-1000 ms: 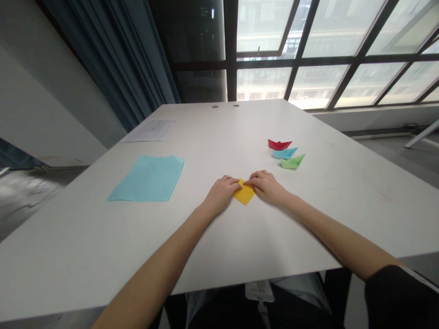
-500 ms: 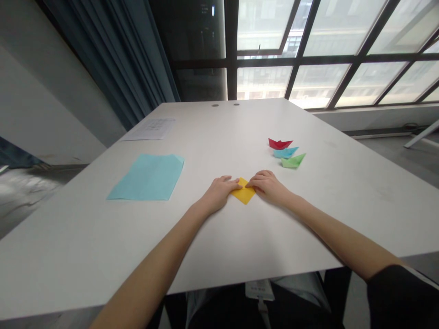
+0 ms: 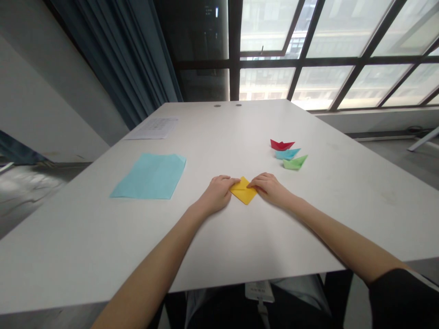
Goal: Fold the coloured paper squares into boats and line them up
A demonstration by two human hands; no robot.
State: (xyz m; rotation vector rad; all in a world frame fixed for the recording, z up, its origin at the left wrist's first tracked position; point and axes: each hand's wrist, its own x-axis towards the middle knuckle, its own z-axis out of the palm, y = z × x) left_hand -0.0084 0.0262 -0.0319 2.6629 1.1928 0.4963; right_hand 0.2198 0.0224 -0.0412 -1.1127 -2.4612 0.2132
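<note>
A small yellow folded paper, diamond-shaped with a crease line across its middle, lies on the white table in front of me. My left hand is closed on its left corner, with the thumb near the crease. From the other side, my right hand grips the right corner, its fingertips resting on the crease. Beyond my right hand stand three folded paper boats: a red boat, a blue boat and a green boat.
Light blue paper sheets lie to the left of my hands. Farther back on the left is a printed white sheet. The white table reaches toward the windows, with two round holes near its far edge.
My left hand has slid slightly outward along the yellow paper, so more of its left side and the crease shows. The right hand stays at the right corner. The view has shifted a little.
</note>
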